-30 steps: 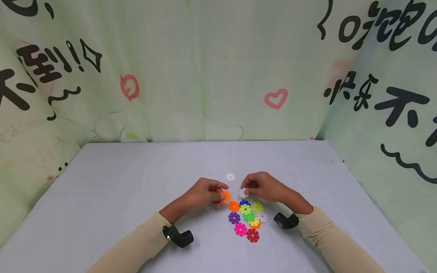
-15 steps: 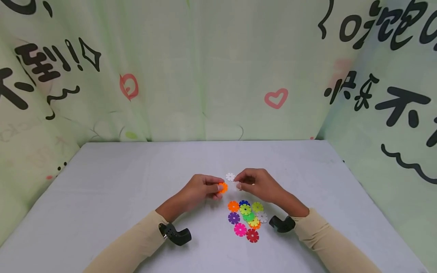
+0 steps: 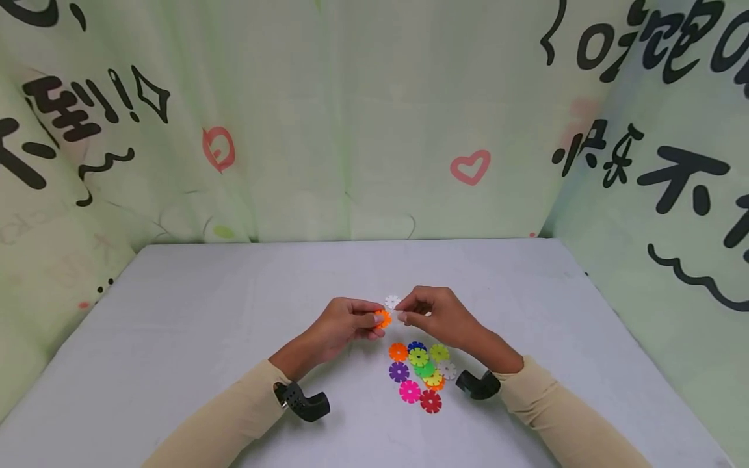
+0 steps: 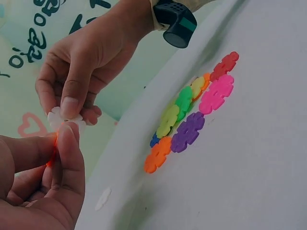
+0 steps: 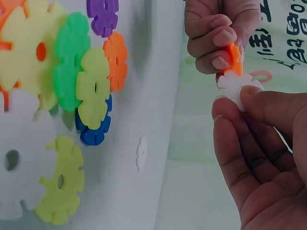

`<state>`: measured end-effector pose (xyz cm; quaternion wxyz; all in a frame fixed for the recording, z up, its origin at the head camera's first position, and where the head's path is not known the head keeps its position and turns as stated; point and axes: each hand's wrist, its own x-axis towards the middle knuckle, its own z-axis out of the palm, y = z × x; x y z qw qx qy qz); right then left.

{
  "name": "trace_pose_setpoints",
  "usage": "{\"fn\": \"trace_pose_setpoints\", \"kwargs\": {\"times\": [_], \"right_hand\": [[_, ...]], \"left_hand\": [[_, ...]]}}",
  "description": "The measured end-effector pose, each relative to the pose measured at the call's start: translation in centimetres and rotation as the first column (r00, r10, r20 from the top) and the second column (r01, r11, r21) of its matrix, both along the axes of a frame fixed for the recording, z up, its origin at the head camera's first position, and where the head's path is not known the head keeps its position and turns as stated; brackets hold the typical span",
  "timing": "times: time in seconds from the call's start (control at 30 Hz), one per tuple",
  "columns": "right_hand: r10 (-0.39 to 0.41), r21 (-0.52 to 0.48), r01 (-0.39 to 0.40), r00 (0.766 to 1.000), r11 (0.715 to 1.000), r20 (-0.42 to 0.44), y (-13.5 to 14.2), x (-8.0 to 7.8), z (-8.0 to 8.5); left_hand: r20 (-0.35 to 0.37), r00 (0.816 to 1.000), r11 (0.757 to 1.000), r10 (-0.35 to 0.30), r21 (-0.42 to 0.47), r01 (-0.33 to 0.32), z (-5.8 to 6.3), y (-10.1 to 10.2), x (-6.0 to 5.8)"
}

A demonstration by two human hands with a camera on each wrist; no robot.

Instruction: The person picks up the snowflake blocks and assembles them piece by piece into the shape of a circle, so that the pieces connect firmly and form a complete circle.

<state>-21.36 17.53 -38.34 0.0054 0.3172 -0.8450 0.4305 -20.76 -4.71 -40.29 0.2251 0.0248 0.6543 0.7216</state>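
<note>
My left hand (image 3: 352, 320) pinches an orange snowflake disc (image 3: 383, 318) by its edge between thumb and fingertips. Opposite it, my right hand (image 3: 432, 313) pinches a white snowflake disc (image 5: 234, 87), thumb on one face and fingers behind. In the right wrist view the rim of the white disc meets the edge of the orange disc (image 5: 234, 59), the two standing at an angle to each other. Both discs are held up off the table, and fingers cover part of each. Another white disc (image 3: 392, 301) lies on the table just beyond the hands.
Nearer the body, a cluster of notched discs lies on the white table (image 3: 234, 292): orange (image 3: 398, 352), purple (image 3: 399, 372), pink (image 3: 409, 391), red (image 3: 430, 401), green (image 3: 424, 368), white (image 3: 447, 370) and others, some overlapping. A printed curtain (image 3: 351, 130) rises behind the table.
Both hands have lifted away from the cluster with their discs and come together. The right hand has moved left, bringing the white disc up to the orange one.
</note>
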Motion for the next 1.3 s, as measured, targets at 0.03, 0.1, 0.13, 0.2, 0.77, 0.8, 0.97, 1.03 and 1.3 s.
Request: {"fn": "trace_pose_setpoints", "kwargs": {"times": [0.03, 0.1, 0.13, 0.2, 0.77, 0.8, 0.97, 1.03, 1.3], "right_hand": [[0.013, -0.004, -0.013, 1.0, 1.0, -0.01, -0.1, 0.0, 0.0], [0.032, -0.012, -0.033, 0.999, 0.999, -0.026, -0.3, 0.0, 0.0], [0.038, -0.018, -0.039, 0.999, 0.999, -0.033, -0.4, -0.1, 0.0], [0.041, -0.028, -0.042, 0.998, 0.999, -0.042, -0.7, -0.1, -0.1], [0.029, -0.007, -0.029, 0.997, 1.0, -0.068, -1.4, -0.3, -0.8], [0.026, -0.006, -0.026, 0.997, 1.0, -0.073, -1.4, -0.3, -0.8], [0.047, 0.004, -0.047, 0.994, 0.999, -0.095, -1.2, -0.5, -0.9], [0.063, 0.002, -0.063, 0.993, 0.998, -0.099, -1.2, -0.6, -0.9], [0.12, -0.024, -0.122, 0.99, 0.992, -0.069, -1.5, -0.6, -0.8]], "left_hand": [[0.001, 1.0, 1.0, 0.002, 0.004, -0.003, 0.0, 0.0, 0.0], [0.009, 1.0, 1.0, 0.011, 0.01, -0.012, -0.1, -0.1, 0.0], [0.013, 1.0, 1.0, 0.018, 0.011, -0.018, -0.1, -0.1, 0.0], [0.03, 0.999, 0.999, 0.032, 0.016, -0.032, -0.2, -0.2, -0.2], [0.067, 0.996, 0.998, -0.055, 0.042, 0.052, -0.4, -1.3, -0.5], [0.063, 0.996, 0.997, -0.064, 0.043, 0.062, -0.4, -1.3, -0.5], [0.063, 0.993, 0.994, -0.101, 0.046, 0.099, -0.6, -1.6, -0.6], [0.054, 0.992, 0.993, -0.116, 0.033, 0.114, -0.7, -1.6, -0.6], [0.017, 0.989, 0.989, -0.145, 0.003, 0.145, -0.7, -1.6, -0.7]]}}
